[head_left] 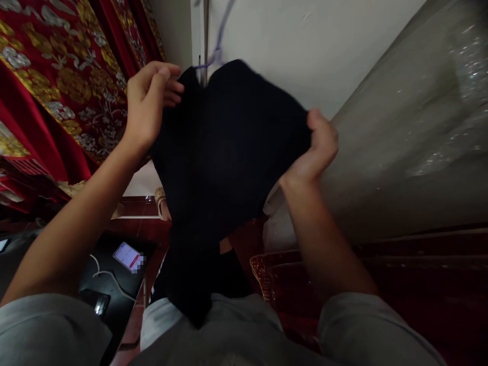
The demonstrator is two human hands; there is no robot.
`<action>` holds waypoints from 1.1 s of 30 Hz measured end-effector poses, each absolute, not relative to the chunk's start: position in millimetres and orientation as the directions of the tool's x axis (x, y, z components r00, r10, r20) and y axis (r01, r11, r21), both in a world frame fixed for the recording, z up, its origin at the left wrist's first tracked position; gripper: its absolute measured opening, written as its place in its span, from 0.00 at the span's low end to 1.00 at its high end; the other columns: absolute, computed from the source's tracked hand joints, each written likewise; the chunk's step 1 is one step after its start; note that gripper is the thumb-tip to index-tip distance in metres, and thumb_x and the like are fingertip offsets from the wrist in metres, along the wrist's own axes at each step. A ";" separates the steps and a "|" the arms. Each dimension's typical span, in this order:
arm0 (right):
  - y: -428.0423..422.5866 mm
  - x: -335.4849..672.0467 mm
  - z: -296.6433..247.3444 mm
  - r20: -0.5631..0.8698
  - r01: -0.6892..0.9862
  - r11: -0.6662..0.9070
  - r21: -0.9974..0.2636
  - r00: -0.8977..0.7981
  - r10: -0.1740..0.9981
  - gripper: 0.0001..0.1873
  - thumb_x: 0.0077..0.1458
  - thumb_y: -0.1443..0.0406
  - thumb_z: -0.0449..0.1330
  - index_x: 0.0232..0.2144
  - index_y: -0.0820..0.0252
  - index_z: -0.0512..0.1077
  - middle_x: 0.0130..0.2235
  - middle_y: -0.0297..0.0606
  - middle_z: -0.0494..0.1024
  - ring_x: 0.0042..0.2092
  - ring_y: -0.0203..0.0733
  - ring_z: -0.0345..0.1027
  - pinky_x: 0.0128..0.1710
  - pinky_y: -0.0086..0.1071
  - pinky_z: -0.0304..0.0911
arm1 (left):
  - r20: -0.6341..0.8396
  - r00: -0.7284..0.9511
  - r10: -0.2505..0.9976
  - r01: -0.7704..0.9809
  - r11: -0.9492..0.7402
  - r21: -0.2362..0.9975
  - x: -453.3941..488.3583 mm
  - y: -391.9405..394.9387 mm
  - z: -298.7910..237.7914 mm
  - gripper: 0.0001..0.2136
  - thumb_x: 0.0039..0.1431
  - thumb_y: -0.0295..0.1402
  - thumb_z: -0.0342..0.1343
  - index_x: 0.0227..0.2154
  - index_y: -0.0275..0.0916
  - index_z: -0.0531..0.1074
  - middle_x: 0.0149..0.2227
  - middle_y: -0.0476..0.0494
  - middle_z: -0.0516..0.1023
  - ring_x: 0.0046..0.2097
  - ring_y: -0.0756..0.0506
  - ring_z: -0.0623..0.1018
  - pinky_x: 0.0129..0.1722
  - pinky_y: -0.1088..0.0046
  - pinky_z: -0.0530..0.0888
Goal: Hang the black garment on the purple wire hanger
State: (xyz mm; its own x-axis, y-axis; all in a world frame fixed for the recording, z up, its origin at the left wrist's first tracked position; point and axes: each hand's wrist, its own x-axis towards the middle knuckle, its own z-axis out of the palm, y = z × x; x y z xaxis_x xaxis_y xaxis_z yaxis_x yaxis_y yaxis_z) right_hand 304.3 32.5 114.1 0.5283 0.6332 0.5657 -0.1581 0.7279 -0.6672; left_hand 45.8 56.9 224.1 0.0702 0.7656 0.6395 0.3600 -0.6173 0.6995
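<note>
A black garment (232,147), seemingly a shirt, hangs in front of me from a thin purple clothes hanger (217,55). Its lower part drapes down toward my lap. My left hand (150,99) is at the garment's upper left edge, fingers loosely bent and apart, the tips beside or touching the cloth. On the other side, my right hand (322,140) pinches the cloth's outer edge between thumb and fingers and draws it out sideways. The dark fabric hides its seams and folds.
A red curtain (76,76) with gold and silver pattern hangs at left. Below it, a phone (127,255) with a lit screen and a white cable (110,277) lie on a black table (125,295). Plastic-wrapped material (412,137) stands at right, above dark red furniture (419,284).
</note>
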 end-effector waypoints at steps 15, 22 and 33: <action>41.6 263.8 93.1 0.786 0.371 0.796 -0.478 -0.224 0.576 0.27 0.66 0.48 0.58 0.62 0.49 0.71 0.64 0.43 0.70 0.69 0.54 0.60 0.71 0.55 0.54 | 0.198 0.614 0.764 0.584 -0.608 0.538 -44.7 -34.9 216.3 0.08 0.65 0.28 0.54 0.40 0.37 0.77 0.34 0.45 0.76 0.37 0.47 0.75 0.39 0.74 0.72; 44.9 265.7 82.1 0.545 0.162 0.603 -0.781 -0.295 0.785 0.33 0.58 0.35 0.58 0.52 0.50 0.77 0.52 0.42 0.79 0.54 0.51 0.74 0.55 0.46 0.72 | 0.281 0.541 0.793 0.415 -0.542 0.731 -51.4 -34.2 241.4 0.12 0.55 0.24 0.59 0.43 0.32 0.76 0.29 0.47 0.79 0.31 0.50 0.78 0.32 0.77 0.72; 42.0 312.1 126.4 0.409 -0.318 0.395 -0.862 0.027 0.912 0.26 0.42 0.43 0.74 0.26 0.56 0.74 0.28 0.36 0.78 0.39 0.48 0.78 0.38 0.42 0.77 | 0.614 0.173 0.770 0.314 -0.634 0.707 -34.5 -13.9 221.1 0.16 0.59 0.29 0.66 0.50 0.35 0.75 0.42 0.42 0.84 0.42 0.45 0.82 0.53 0.59 0.79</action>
